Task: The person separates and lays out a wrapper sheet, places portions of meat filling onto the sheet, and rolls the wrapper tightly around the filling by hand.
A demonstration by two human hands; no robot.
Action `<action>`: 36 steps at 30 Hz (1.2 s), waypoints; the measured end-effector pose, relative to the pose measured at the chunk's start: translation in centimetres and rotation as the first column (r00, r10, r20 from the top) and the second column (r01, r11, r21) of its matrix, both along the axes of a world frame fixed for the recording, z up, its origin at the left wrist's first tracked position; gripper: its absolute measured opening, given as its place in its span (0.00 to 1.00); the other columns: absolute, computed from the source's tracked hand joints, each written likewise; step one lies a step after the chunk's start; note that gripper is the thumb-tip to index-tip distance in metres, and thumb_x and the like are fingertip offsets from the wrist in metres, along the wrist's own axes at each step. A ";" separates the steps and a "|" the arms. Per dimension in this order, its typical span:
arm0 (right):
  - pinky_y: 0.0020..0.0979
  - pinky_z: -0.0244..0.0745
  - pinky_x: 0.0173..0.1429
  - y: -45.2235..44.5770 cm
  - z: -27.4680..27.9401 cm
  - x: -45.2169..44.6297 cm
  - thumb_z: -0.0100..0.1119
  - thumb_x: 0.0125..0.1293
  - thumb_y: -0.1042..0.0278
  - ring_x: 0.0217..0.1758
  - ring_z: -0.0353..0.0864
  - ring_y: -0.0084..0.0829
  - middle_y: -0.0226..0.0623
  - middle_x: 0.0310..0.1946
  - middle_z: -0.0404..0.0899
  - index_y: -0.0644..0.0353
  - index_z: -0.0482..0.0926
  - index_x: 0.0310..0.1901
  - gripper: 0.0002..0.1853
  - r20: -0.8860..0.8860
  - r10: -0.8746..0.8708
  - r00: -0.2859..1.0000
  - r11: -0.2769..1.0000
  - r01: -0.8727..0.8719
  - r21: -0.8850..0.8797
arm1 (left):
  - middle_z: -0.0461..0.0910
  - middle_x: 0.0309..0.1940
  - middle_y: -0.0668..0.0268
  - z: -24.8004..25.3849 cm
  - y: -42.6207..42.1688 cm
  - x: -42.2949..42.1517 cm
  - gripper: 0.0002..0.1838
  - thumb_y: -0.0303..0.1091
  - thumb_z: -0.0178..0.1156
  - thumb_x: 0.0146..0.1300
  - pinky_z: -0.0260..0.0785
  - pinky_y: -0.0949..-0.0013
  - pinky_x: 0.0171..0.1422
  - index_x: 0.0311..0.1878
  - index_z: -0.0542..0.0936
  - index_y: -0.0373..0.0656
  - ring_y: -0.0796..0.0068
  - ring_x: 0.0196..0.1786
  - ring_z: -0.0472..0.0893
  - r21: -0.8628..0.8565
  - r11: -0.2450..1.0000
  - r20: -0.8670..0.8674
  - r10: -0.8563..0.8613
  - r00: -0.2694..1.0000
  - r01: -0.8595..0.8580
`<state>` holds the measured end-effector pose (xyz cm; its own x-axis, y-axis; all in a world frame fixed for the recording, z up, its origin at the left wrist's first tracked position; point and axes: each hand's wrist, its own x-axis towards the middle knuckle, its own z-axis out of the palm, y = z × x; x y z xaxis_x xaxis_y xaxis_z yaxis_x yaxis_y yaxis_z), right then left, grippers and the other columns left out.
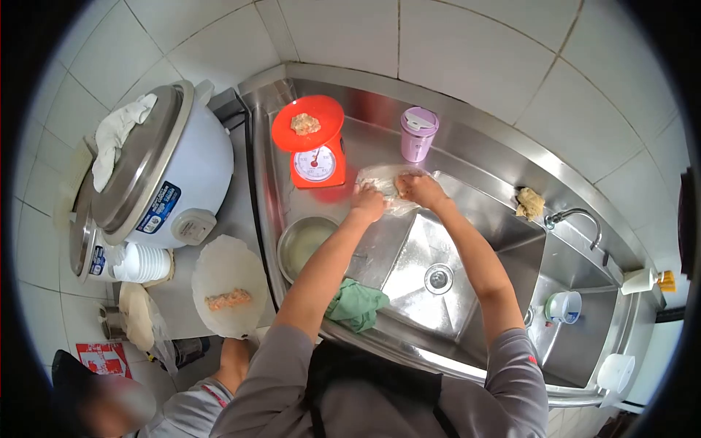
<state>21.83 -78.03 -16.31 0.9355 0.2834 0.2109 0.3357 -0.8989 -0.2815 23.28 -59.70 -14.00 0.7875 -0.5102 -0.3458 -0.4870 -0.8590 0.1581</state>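
Note:
A clear plastic bag (400, 206) with pale orange food inside lies at the sink's back left edge. My left hand (370, 202) is closed on the bag's left side. At its opening, my right hand (420, 190) has its fingers curled round a lump of the orange mixture (402, 185). Left of both hands stands a red kitchen scale (319, 165), and a portion of the mixture (305, 124) rests on its round tray. A metal bowl (286, 248) of cloudy liquid sits below the scale, partly behind my left forearm.
A lilac tumbler (419, 134) stands behind my hands. A green cloth (357, 305) lies at the front edge. Left are a large rice cooker (164, 164) and a round wrapper (219, 270) with filling. A co-worker (182, 409) is at lower left. The sink (467, 248) extends right.

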 end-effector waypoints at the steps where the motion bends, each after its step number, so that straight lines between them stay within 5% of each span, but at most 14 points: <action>1: 0.40 0.72 0.58 0.3 1.2 -0.4 0.63 0.53 0.61 0.54 0.76 0.44 0.46 0.47 0.79 0.58 0.76 0.49 0.21 -0.108 -0.048 0.993 0.999 0.048 -0.005 | 0.71 0.59 0.59 -0.1 0.2 -0.2 0.23 0.49 0.52 0.64 0.49 0.51 0.70 0.52 0.77 0.39 0.63 0.67 0.62 -0.007 1.000 0.027 -0.004 1.000 0.004; 2: 0.39 0.71 0.59 0.6 1.8 -0.5 0.63 0.53 0.61 0.55 0.75 0.42 0.46 0.47 0.79 0.58 0.76 0.50 0.22 -0.212 -0.099 0.972 0.995 0.098 -0.014 | 0.71 0.59 0.60 -0.1 0.4 -0.3 0.23 0.49 0.53 0.63 0.49 0.51 0.70 0.52 0.78 0.40 0.63 0.67 0.62 -0.011 1.000 0.057 -0.011 0.998 0.012; 8: 0.41 0.72 0.56 0.1 -0.4 0.3 0.64 0.52 0.60 0.49 0.78 0.45 0.45 0.44 0.80 0.57 0.77 0.49 0.22 -0.011 0.041 0.999 0.995 -0.042 -0.086 | 0.71 0.59 0.61 -0.6 -0.4 -0.5 0.23 0.46 0.58 0.60 0.48 0.49 0.69 0.54 0.76 0.43 0.63 0.67 0.62 0.011 1.000 0.114 -0.030 0.993 0.029; 17: 0.40 0.72 0.51 0.2 -0.8 3.1 0.69 0.46 0.58 0.46 0.78 0.44 0.44 0.42 0.80 0.55 0.78 0.48 0.25 -0.339 -0.062 0.939 0.995 0.084 0.051 | 0.62 0.67 0.55 -2.9 0.6 -1.5 0.24 0.32 0.54 0.62 0.43 0.46 0.72 0.63 0.71 0.57 0.59 0.72 0.56 -0.132 0.987 0.171 -0.072 0.983 0.095; 20: 0.38 0.71 0.53 0.5 -2.1 4.1 0.64 0.50 0.58 0.49 0.76 0.44 0.43 0.44 0.79 0.54 0.79 0.48 0.22 -0.448 0.052 0.892 0.991 -0.101 -0.086 | 0.60 0.68 0.54 -2.5 0.8 -1.7 0.26 0.26 0.52 0.60 0.44 0.46 0.72 0.63 0.73 0.59 0.58 0.72 0.56 -0.187 0.967 0.189 -0.137 0.972 0.173; 23: 0.37 0.70 0.55 2.1 -1.3 1.1 0.59 0.53 0.59 0.51 0.75 0.46 0.44 0.45 0.78 0.53 0.80 0.44 0.16 -0.014 -0.013 1.000 0.982 0.010 -0.191 | 0.58 0.69 0.54 -1.3 1.0 -2.1 0.27 0.22 0.51 0.58 0.44 0.46 0.71 0.60 0.75 0.59 0.58 0.73 0.56 -0.107 0.964 0.120 -0.229 0.966 0.242; 26: 0.45 0.71 0.53 2.0 -4.5 2.2 0.55 0.54 0.65 0.46 0.79 0.46 0.45 0.38 0.80 0.55 0.79 0.42 0.13 0.079 -0.125 0.989 0.980 0.135 -0.146 | 0.56 0.70 0.53 -0.7 1.0 -2.0 0.28 0.20 0.50 0.56 0.44 0.46 0.71 0.58 0.77 0.58 0.57 0.73 0.55 -0.056 0.967 0.018 -0.247 0.969 0.247; 29: 0.45 0.70 0.55 2.2 -1.1 2.1 0.53 0.56 0.68 0.48 0.78 0.45 0.48 0.38 0.80 0.55 0.79 0.42 0.12 -0.138 -0.233 0.963 0.972 0.227 -0.055 | 0.56 0.70 0.53 -0.7 1.4 -2.4 0.26 0.20 0.50 0.56 0.44 0.47 0.71 0.57 0.78 0.57 0.57 0.73 0.55 -0.081 0.973 0.001 -0.215 0.977 0.215; 32: 0.44 0.70 0.55 1.5 -0.5 2.7 0.53 0.56 0.67 0.48 0.79 0.43 0.50 0.37 0.80 0.58 0.80 0.40 0.11 -0.241 -0.070 0.968 0.997 0.060 -0.048 | 0.57 0.70 0.54 -0.9 1.9 -2.3 0.23 0.22 0.51 0.57 0.45 0.47 0.71 0.55 0.79 0.54 0.58 0.73 0.54 -0.139 0.961 0.049 -0.236 0.970 0.241; 36: 0.43 0.74 0.47 2.1 -2.7 1.7 0.60 0.53 0.71 0.46 0.79 0.45 0.47 0.36 0.79 0.61 0.81 0.33 0.06 0.123 -0.079 0.989 0.995 0.086 -0.045 | 0.65 0.64 0.57 -0.5 3.6 -1.8 0.19 0.24 0.53 0.57 0.49 0.48 0.68 0.52 0.80 0.50 0.59 0.71 0.59 -0.285 0.874 0.198 -0.347 0.917 0.393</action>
